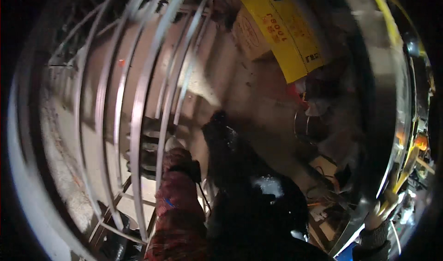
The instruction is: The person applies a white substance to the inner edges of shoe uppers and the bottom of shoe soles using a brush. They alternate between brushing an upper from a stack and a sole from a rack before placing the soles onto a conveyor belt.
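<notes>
Several long pale metal bars of a rack-like frame (138, 99) run down the left side. My left hand (173, 145), in a glove with a pale back and a red sleeve below it, is at the bars. Its dark fingers reach behind them, and the hand is closed on the frame. Far to the right, my right hand (387, 202) shows above a dark knit cuff, beside the edge of a long dark panel (386, 136). Its fingers look closed at the lower end of a narrow yellow strip (406, 168). What exactly they hold is unclear.
A cardboard box (249, 34) with a yellow printed sheet (281, 30) stands on the dim floor (203, 85) ahead. Clear plastic and loose cables lie at right of centre. Dark, shiny clothing (258, 201) fills the lower middle. Bright clutter lines the right rim.
</notes>
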{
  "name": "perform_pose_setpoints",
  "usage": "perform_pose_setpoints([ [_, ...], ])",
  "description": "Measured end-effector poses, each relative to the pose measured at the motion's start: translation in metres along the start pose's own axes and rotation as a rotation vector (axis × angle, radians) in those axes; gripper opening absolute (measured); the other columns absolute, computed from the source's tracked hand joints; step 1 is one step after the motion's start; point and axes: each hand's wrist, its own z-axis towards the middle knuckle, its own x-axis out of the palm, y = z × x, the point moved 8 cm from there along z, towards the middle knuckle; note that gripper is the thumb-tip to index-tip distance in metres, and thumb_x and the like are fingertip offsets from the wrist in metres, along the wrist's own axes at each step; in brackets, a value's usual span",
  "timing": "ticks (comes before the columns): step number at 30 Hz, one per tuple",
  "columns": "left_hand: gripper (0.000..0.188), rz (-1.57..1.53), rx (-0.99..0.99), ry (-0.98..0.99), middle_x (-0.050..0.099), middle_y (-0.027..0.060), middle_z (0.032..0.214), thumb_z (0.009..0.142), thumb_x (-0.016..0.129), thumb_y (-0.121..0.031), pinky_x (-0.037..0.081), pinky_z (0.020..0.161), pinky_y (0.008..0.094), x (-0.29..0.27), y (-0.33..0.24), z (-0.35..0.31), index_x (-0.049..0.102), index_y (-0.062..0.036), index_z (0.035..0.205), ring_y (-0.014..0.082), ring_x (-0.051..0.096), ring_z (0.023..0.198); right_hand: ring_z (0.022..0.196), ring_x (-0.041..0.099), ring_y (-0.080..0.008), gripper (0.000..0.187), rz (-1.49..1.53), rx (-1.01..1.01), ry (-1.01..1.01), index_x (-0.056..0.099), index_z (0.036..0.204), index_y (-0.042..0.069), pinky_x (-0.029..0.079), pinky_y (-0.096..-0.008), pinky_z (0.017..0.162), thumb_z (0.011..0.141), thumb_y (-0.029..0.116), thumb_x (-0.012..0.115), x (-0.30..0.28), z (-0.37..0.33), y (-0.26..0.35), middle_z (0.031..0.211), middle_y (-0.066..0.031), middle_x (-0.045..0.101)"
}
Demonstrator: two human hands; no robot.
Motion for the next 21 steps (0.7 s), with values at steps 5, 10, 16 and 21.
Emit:
perform_pose_setpoints([
  [5,0.044,-0.041,-0.082,0.011,0.060,0.0161,0.123,0.094,0.058,-0.029,0.049,0.095,0.0404,0.046,-0.014,0.061,0.053,-0.0029,0.130,0.0325,0.061,0.105,0.111,0.052,-0.0278,0.042,-0.079,0.077,0.069,0.045,0.119,0.003,0.043,-0.0403,0.093,0.092,0.031,0.060,-0.015,-0.005,0.000,0.131,-0.0230,0.049],
  [10,0.046,-0.164,-0.088,-0.012,0.060,0.0151,0.122,0.094,0.059,-0.033,0.049,0.095,0.0417,0.072,0.005,0.067,0.053,-0.0034,0.129,0.0321,0.060,0.106,0.110,0.053,-0.0280,0.041,-0.081,0.083,0.103,0.045,0.119,0.003,0.044,-0.0403,0.092,0.093,0.030,0.060,-0.014,0.002,0.013,0.130,-0.0231,0.050],
  [16,0.048,-1.486,0.145,0.298,0.061,0.0147,0.118,0.094,0.059,-0.036,0.049,0.096,0.0448,0.042,0.017,-0.004,0.053,-0.0032,0.129,0.0318,0.060,0.106,0.108,0.054,-0.0282,0.040,0.108,-0.069,0.059,0.045,0.119,0.003,0.045,-0.0403,0.091,0.093,0.029,0.060,0.018,0.037,0.061,0.128,-0.0232,0.051],
  [21,0.048,-2.000,-0.260,1.231,0.062,0.0152,0.116,0.095,0.056,-0.038,0.049,0.093,0.0512,-0.124,-0.173,-0.186,0.052,-0.0043,0.129,0.0322,0.060,0.106,0.102,0.058,-0.0285,0.036,0.312,-0.203,-0.080,0.046,0.119,0.004,0.047,-0.0399,0.087,0.093,0.024,0.061,0.009,0.058,0.103,0.125,-0.0225,0.054],
])
